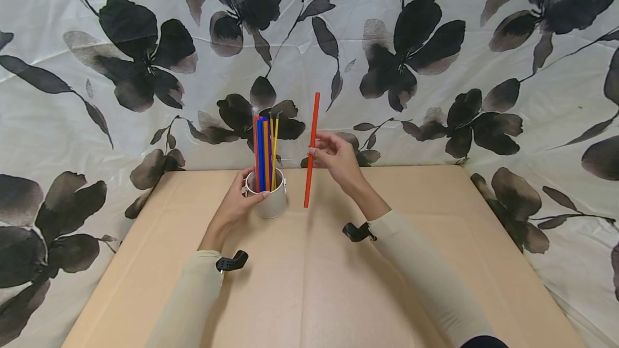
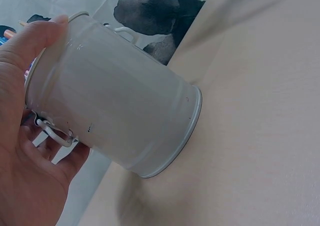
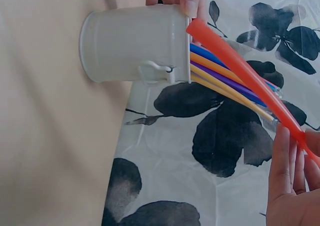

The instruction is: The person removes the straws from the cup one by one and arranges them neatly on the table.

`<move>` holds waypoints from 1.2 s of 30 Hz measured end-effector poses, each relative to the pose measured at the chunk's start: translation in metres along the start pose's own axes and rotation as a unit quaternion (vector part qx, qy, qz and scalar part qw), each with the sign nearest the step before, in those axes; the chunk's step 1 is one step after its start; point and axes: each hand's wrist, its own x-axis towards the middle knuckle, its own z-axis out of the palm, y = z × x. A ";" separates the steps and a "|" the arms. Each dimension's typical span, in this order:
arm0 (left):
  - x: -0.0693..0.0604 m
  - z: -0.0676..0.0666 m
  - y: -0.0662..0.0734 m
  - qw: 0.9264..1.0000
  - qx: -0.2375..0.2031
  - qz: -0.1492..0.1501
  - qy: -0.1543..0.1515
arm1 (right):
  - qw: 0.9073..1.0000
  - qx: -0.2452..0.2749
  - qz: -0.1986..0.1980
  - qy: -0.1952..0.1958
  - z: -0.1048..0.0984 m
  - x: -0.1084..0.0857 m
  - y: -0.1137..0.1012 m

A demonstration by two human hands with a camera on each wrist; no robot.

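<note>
A small white metal bucket (image 1: 272,204) with side loops stands on the table near its far edge. My left hand (image 1: 238,200) grips it near the rim, with the thumb on the near side, as the left wrist view of the bucket (image 2: 115,96) also shows. Several coloured straws (image 1: 264,149), blue, orange, red and purple, and thinner yellow sticks (image 1: 274,154) stand upright in it. To the right of the bucket, my right hand (image 1: 340,162) pinches a long red straw (image 1: 311,149) near its middle. That straw (image 3: 245,68) is held nearly upright, its lower end beside the bucket.
A light tan table (image 1: 290,283) with a faint seam down its middle lies under both arms. Behind and beside it hangs a white cloth (image 1: 319,74) with dark flower prints. Each wrist wears a black camera mount (image 1: 232,261).
</note>
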 end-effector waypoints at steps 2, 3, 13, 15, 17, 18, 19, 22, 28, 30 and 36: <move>0.001 -0.001 0.000 1.000 -0.001 -0.003 -0.003 | 1.000 -0.001 0.011 -0.002 -0.001 -0.002 0.002; 0.001 -0.001 0.000 1.000 -0.001 -0.004 -0.004 | 1.000 -0.001 0.016 -0.004 -0.001 -0.002 0.003; -0.013 0.000 0.032 1.000 -0.006 -0.006 -0.016 | 0.998 -0.007 0.061 -0.020 0.001 -0.007 0.024; -0.013 0.000 0.033 1.000 -0.008 -0.005 -0.017 | 0.997 -0.006 0.071 -0.019 0.002 -0.007 0.029; -0.011 0.000 0.030 1.000 -0.009 -0.005 -0.018 | 0.997 -0.004 0.081 -0.017 0.003 -0.007 0.035; -0.009 0.000 0.026 1.000 -0.010 -0.006 -0.017 | 0.996 -0.005 0.086 -0.016 0.003 -0.006 0.037; -0.007 0.000 0.022 1.000 -0.010 -0.006 -0.016 | 0.996 -0.005 0.090 -0.015 0.003 -0.006 0.039; -0.001 -0.001 0.009 1.000 -0.010 -0.004 -0.011 | 0.995 -0.010 0.100 -0.017 0.003 -0.006 0.046; 0.003 -0.001 -0.001 1.000 -0.008 0.009 -0.003 | 0.993 -0.017 0.116 -0.029 0.006 -0.007 0.060; 0.002 -0.001 -0.002 1.000 -0.006 0.012 -0.002 | 0.992 -0.013 0.122 -0.030 0.007 -0.006 0.064; 0.000 0.000 0.000 1.000 -0.004 0.015 0.004 | 0.990 -0.009 0.138 -0.029 0.012 -0.005 0.076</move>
